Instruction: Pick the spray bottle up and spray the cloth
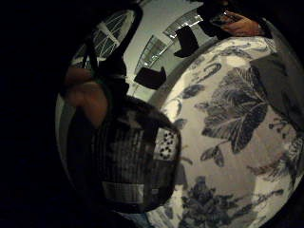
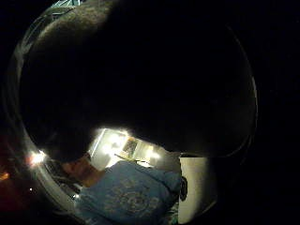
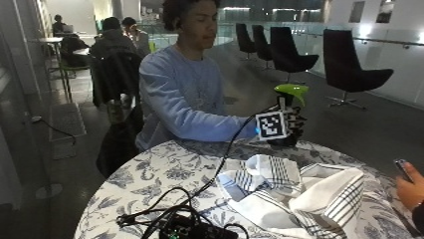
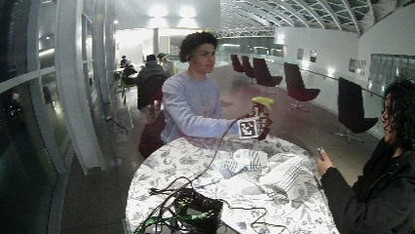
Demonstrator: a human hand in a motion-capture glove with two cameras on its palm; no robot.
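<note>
In the outside view the gloved right hand (image 3: 291, 124) grips a dark spray bottle by its neck, just under the green spray head (image 3: 292, 92). The bottle stands upright at the table's far edge; I cannot tell whether its base touches the table. A crumpled white cloth with dark stripes (image 3: 298, 191) lies on the table, nearer the camera than the bottle. The little finger side palm view is filled by the bottle's printed label (image 1: 133, 161). In the wide outside view the green spray head (image 4: 262, 101) shows above the hand (image 4: 260, 124), and the cloth (image 4: 259, 170) lies in front.
The round table has a floral tablecloth (image 3: 165, 169). A black device with tangled cables (image 3: 189, 226) sits at the near edge. Another person's hand holding a phone (image 3: 405, 181) reaches in at the right. Black chairs (image 3: 351, 69) stand behind.
</note>
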